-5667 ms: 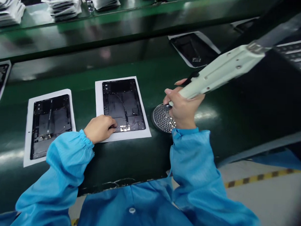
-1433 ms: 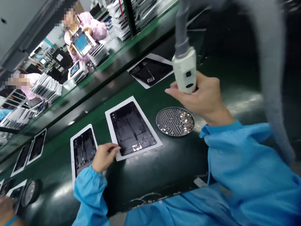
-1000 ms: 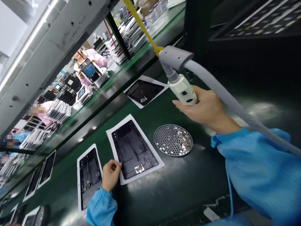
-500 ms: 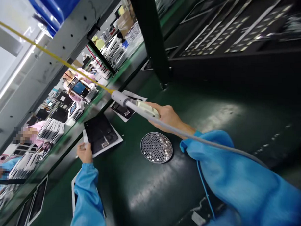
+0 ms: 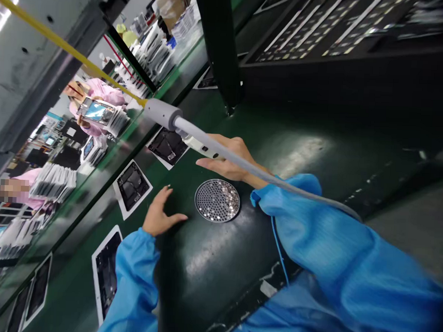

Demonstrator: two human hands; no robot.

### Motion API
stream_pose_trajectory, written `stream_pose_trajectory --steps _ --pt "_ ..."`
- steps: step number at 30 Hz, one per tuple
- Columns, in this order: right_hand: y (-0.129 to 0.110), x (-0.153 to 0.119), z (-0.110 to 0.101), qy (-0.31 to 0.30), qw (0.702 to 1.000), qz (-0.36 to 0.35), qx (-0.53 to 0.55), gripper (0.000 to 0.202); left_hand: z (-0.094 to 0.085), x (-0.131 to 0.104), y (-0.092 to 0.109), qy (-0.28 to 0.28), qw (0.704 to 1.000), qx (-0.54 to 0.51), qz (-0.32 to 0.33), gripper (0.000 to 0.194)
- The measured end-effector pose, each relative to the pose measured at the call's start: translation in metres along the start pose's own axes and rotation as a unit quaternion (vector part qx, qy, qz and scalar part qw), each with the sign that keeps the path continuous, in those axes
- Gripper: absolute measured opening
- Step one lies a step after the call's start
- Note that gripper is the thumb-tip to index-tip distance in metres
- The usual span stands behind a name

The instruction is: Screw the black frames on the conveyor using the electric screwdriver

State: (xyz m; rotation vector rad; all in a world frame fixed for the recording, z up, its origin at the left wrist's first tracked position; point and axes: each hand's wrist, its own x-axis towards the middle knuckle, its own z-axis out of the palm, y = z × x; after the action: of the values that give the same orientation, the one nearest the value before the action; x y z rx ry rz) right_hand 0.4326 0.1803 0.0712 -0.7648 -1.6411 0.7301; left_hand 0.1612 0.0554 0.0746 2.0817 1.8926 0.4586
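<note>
Centrally, green conveyor belt (image 5: 316, 155) fills view. Right hand (image 5: 231, 159) grips white electric screwdriver (image 5: 198, 143) above round screw tray (image 5: 217, 200). Left hand (image 5: 159, 217) flat, fingers spread, empty, just left of tray.

Belt (image 5: 218, 262) is dark glossy green. Both sleeves (image 5: 313, 237) are bright blue. The tool (image 5: 198, 145) mid-frame is off-white, with a grey hose (image 5: 165, 113) and a yellow cord (image 5: 66, 43) running to the upper left. The round dish (image 5: 217, 200) is silver, dotted all over with holes. The panels (image 5: 132, 184) are black on white sheets. Co-worker's top (image 5: 102, 91), upper left, is pink.
</note>
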Motion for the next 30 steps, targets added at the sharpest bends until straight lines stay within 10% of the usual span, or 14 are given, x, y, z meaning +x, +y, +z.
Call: stream_pose_trajectory --steps 3,7,21,30 --pt "0.002 0.0 -0.003 0.001 1.0 -0.011 0.018 0.055 0.038 0.014 0.064 -0.071 0.983 0.043 0.167 0.116" --pt "0.005 -0.001 -0.004 -0.003 0.998 -0.016 0.062 0.06 0.066 0.038 0.098 -0.089 0.969 0.087 0.212 0.115" --pt "-0.009 -0.004 -0.005 -0.05 0.986 0.022 0.157 0.053 0.076 0.023 0.082 0.083 0.991 0.001 0.102 0.106" --pt "-0.022 -0.004 -0.004 -0.026 0.997 0.074 0.005 0.037 0.08 0.024 0.078 0.112 0.991 -0.003 0.077 0.108"
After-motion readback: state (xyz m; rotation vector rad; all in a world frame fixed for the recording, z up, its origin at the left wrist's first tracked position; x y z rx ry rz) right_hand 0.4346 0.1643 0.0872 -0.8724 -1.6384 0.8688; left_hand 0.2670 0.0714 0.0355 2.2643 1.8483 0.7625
